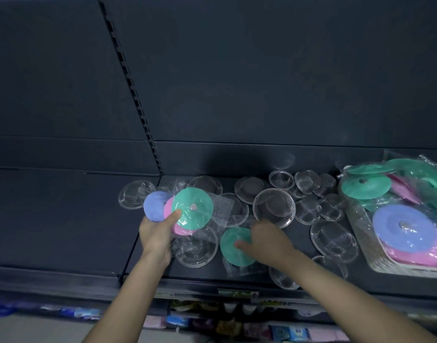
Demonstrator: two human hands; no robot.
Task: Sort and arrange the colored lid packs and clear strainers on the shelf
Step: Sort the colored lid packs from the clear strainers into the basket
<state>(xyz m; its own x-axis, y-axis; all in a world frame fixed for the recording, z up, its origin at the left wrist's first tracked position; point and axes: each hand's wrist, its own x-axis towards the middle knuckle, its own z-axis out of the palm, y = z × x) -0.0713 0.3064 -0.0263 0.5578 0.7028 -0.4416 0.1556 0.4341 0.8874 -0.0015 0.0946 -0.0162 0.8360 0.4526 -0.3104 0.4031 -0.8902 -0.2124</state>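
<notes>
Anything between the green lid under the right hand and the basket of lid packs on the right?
Yes. Clear round plastic strainers lie between the bagged green round lid at the right hand and the white woven basket.

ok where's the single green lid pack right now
Head view, centre of the shelf: the green lid pack lies flat under the right hand, just right of a clear strainer.

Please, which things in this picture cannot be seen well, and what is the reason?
Head view only.
Basket: cut by the right edge, so its contents cannot be counted.
Green lid pack: partly under the right hand; pinched or only touched, unclear.
Held lid pack: partly covered by the left hand.
Clear strainer: half hidden by the right forearm.
Lower-shelf goods: blurred, labels unreadable.
</notes>
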